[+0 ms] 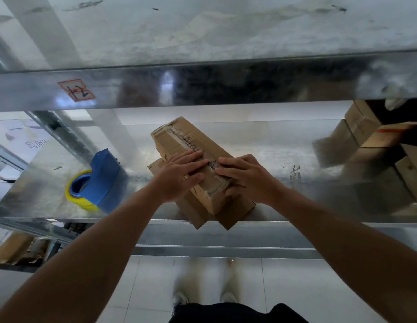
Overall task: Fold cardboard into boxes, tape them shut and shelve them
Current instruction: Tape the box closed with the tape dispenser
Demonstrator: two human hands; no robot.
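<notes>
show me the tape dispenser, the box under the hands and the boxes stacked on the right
tape dispenser [105, 173], head view, blue body
taped box [177, 138], head view, far end of its top face
stacked boxes [363, 127], head view, side of an upper box

Your matt cardboard box [177, 141], glossy clear tape [212, 191] along its top, shiny metal shelf [272, 157], smooth blue plastic tape dispenser [103, 176]

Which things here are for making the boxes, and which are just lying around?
For the job: taped box, cardboard box under it, tape dispenser, metal shelf.
Just lying about: stacked boxes at the right, red-edged sticker, paper sign at the left.
</notes>
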